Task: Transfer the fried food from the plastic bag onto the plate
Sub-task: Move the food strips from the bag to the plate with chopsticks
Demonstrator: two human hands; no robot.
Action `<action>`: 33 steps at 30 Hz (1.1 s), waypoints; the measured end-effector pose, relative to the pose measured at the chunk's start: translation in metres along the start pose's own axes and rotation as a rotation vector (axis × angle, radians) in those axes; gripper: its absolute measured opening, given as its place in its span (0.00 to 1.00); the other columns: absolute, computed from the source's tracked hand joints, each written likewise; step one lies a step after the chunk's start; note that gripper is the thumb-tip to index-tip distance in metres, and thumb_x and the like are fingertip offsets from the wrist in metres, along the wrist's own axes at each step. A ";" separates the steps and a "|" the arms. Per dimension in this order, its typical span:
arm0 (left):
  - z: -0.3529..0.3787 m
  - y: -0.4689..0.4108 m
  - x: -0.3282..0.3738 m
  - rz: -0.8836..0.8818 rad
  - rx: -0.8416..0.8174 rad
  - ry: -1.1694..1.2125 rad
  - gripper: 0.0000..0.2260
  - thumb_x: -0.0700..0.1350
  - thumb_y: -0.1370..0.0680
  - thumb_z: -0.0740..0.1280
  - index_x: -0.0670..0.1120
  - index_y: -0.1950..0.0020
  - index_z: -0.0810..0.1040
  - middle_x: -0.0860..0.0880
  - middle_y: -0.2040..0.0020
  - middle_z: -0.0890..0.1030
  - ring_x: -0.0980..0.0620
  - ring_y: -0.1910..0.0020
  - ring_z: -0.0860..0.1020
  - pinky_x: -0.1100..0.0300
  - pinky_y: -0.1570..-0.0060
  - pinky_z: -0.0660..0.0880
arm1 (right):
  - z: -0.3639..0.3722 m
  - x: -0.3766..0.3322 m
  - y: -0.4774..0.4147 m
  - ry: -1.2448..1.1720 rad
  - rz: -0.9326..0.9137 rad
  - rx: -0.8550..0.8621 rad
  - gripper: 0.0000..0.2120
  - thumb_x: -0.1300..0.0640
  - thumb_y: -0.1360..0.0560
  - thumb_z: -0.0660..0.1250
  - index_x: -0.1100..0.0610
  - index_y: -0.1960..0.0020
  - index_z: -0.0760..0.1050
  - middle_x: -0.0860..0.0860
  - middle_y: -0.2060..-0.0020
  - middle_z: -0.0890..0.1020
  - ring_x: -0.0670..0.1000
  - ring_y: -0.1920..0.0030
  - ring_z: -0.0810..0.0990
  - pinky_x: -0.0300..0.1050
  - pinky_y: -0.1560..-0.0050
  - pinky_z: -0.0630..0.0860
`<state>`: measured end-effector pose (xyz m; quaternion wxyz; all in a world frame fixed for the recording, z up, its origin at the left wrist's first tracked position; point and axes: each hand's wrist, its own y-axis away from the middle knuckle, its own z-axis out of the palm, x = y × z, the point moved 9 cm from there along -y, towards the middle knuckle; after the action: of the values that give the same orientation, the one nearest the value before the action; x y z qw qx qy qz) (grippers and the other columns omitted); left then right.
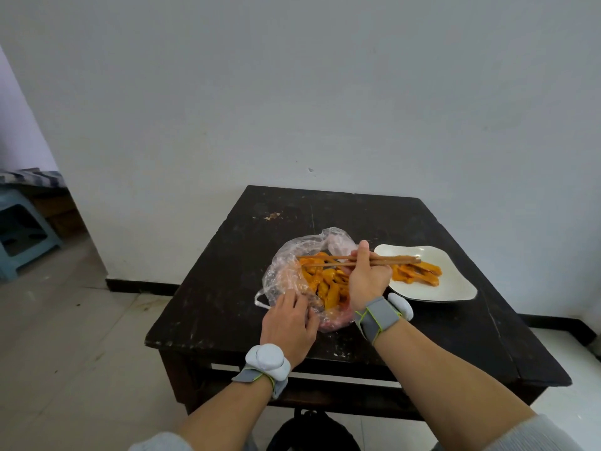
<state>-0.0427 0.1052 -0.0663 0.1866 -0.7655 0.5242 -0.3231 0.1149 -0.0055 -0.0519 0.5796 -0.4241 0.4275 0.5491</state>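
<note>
- The right hand is closed around a pair of wooden chopsticks, with the thumb up and the fingers curled over the sticks.
- The chopsticks lie nearly level. Their tips reach out to the left of this hand over the plastic bag, and their butt ends stick out to its right, above the plate.
- The tips are close together among the top pieces, but it is unclear whether they pinch one.
- The left hand rests on the near-left edge of the bag, fingers laid loosely on the crinkled plastic, pressing it onto the counter.
- The fried food, orange strips, lies heaped in the opened bag between the two hands, just beyond the left fingertips and touching the right hand's left side.
- More orange strips lie on the white plate, just right of the right hand.
- Each wrist carries a grey strap with a white device.
- A blue stool stands on the floor well left of the left hand.
</note>
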 end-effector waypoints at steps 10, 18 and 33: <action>0.003 0.000 -0.001 0.001 -0.014 0.002 0.10 0.49 0.25 0.58 0.46 0.61 0.72 0.50 0.61 0.72 0.50 0.64 0.72 0.57 0.73 0.71 | -0.025 0.011 -0.006 -0.249 0.275 0.193 0.18 0.55 0.20 0.66 0.65 0.65 0.74 0.59 0.66 0.79 0.61 0.62 0.82 0.53 0.64 0.84; 0.003 0.000 -0.001 0.006 -0.012 0.002 0.10 0.49 0.25 0.58 0.45 0.61 0.73 0.50 0.61 0.72 0.51 0.64 0.71 0.59 0.73 0.70 | -0.038 0.003 -0.008 -0.351 0.352 0.248 0.17 0.57 0.19 0.64 0.63 0.65 0.72 0.56 0.68 0.78 0.51 0.77 0.80 0.40 0.79 0.77; -0.003 -0.011 0.013 0.034 0.037 0.026 0.09 0.48 0.26 0.60 0.45 0.60 0.74 0.49 0.61 0.73 0.49 0.62 0.72 0.54 0.66 0.72 | -0.048 -0.039 -0.041 -0.438 0.298 0.194 0.13 0.57 0.17 0.61 0.60 0.60 0.69 0.52 0.62 0.75 0.50 0.64 0.77 0.48 0.58 0.81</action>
<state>-0.0340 0.0974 -0.0527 0.1992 -0.7485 0.5336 -0.3395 0.1528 -0.0641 -0.0265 0.6090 -0.1704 0.4001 0.6633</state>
